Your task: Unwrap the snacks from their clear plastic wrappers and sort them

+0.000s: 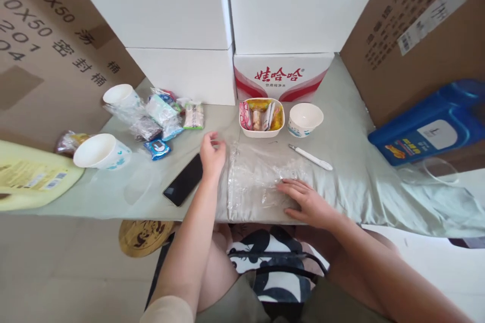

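Note:
A clear plastic bag lies flat on the cloth in front of me. My right hand rests on its right side, fingers stretched out and spread. To the left of the bag, my left hand hovers or rests by the top end of a black phone. Its fingers are loosely bent and apart, with nothing visible in them. Beyond the bag stands a white tub filled with small wrapped snacks. A white-handled craft knife lies to the right of the bag.
A paper bowl stands right of the tub. Wrapped snacks are piled at left, near two paper cups. A yellow bottle and a blue bottle flank the table. White boxes and cardboard walls enclose it.

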The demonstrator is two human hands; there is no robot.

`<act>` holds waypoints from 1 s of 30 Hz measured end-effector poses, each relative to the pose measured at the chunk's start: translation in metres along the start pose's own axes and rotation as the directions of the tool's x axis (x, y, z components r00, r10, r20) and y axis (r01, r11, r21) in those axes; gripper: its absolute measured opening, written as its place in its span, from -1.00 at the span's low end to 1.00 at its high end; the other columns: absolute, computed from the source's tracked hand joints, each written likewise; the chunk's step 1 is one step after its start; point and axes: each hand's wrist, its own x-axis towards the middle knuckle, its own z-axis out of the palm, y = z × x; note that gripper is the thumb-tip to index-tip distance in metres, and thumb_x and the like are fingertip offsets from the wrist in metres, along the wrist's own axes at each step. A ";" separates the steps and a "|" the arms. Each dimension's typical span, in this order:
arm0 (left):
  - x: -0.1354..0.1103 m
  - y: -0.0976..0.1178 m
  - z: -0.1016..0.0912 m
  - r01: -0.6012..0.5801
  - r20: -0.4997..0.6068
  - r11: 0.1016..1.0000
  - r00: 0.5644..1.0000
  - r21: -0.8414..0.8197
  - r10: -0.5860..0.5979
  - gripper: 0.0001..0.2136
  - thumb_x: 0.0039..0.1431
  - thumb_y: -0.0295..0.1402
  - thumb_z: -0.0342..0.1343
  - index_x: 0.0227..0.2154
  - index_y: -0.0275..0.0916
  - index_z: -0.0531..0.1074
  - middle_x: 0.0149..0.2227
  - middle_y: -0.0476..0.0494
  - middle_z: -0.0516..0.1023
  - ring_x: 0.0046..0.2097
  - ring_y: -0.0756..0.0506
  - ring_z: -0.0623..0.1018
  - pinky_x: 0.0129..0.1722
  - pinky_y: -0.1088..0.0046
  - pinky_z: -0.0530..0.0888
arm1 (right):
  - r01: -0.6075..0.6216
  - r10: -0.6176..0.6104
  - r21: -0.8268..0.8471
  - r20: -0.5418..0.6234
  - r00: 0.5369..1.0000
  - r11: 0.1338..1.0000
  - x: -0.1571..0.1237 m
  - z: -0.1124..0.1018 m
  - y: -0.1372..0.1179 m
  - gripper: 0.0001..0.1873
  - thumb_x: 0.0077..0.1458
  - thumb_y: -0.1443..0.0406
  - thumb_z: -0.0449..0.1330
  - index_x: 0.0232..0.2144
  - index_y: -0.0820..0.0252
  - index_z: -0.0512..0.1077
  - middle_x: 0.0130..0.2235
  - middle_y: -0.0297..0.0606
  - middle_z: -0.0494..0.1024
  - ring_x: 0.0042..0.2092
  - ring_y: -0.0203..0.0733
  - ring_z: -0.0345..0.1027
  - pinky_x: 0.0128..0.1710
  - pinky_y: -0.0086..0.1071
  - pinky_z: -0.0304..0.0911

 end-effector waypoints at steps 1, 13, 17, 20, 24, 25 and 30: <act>-0.012 0.009 -0.005 -0.040 0.014 0.999 0.999 0.018 0.040 -0.83 0.17 -0.48 0.06 -0.16 -0.24 0.37 -0.15 -0.13 0.51 -0.20 -0.03 0.47 -0.15 0.40 0.41 | -0.007 0.007 0.000 -0.028 1.000 1.000 0.000 0.001 -0.001 -0.44 0.15 0.33 0.17 0.22 0.15 0.35 0.19 -0.01 0.49 0.28 0.08 0.29 0.23 0.07 0.26; -0.100 0.026 -0.002 -0.534 0.807 0.816 0.570 0.220 0.156 -0.73 0.14 -0.55 -0.03 -0.34 -0.18 0.58 0.06 -0.13 0.61 -0.01 -0.15 0.62 0.02 0.24 0.53 | -0.101 0.105 0.035 -0.135 0.985 0.994 -0.007 -0.020 0.003 -0.70 0.10 0.42 0.12 -0.17 0.15 0.56 0.16 -0.06 0.52 0.18 0.07 0.40 0.14 -0.02 0.36; -0.089 0.020 -0.011 -0.438 0.805 0.884 0.577 0.162 0.138 -0.75 0.10 -0.53 0.00 -0.38 -0.20 0.59 0.05 -0.14 0.63 0.01 -0.15 0.62 -0.03 0.27 0.56 | -0.108 0.110 0.029 -0.047 0.993 0.994 -0.017 -0.025 0.007 -0.51 0.02 0.33 0.21 0.06 0.16 0.52 0.20 -0.04 0.49 0.26 0.20 0.29 0.23 0.12 0.24; -0.095 0.021 -0.010 -0.514 0.859 0.850 0.479 0.110 0.178 -0.76 0.06 -0.54 0.04 -0.41 -0.20 0.61 0.04 -0.15 0.63 0.12 -0.19 0.57 0.14 0.17 0.47 | -0.046 0.064 0.149 -0.116 0.991 0.988 -0.015 -0.032 0.008 -0.56 0.24 0.16 0.09 0.08 0.17 0.51 0.14 -0.04 0.54 0.20 0.12 0.37 0.21 0.09 0.26; -0.108 0.029 -0.005 -0.648 0.913 0.755 0.360 0.099 0.189 -0.76 0.05 -0.53 0.06 -0.47 -0.16 0.63 0.05 -0.13 0.63 0.17 -0.27 0.52 0.21 0.01 0.40 | -0.142 0.190 0.250 -0.177 0.966 0.958 0.003 -0.036 0.016 -0.53 0.33 0.13 -0.05 0.12 0.14 0.46 0.14 -0.08 0.55 0.06 0.02 0.50 0.10 -0.06 0.38; -0.109 0.031 -0.005 -0.659 0.918 0.746 0.347 0.093 0.192 -0.76 0.05 -0.52 0.07 -0.49 -0.15 0.63 0.05 -0.12 0.63 0.17 -0.28 0.51 0.21 0.00 0.39 | -0.224 0.270 0.235 -0.186 0.945 0.946 0.008 -0.035 0.020 -0.52 0.30 0.13 0.00 0.16 0.15 0.43 0.18 -0.05 0.51 -0.01 0.03 0.54 0.06 -0.06 0.41; -0.101 0.027 -0.008 -0.566 0.869 0.815 0.460 0.127 0.184 -0.74 0.10 -0.50 0.05 -0.37 -0.16 0.65 0.00 -0.13 0.64 0.01 -0.17 0.61 0.10 0.19 0.50 | -0.464 0.485 0.163 -0.438 0.757 0.871 0.010 -0.039 0.027 -0.47 0.18 0.19 0.13 0.20 0.10 0.36 0.26 0.08 0.38 -0.19 -0.02 0.56 -0.09 -0.06 0.47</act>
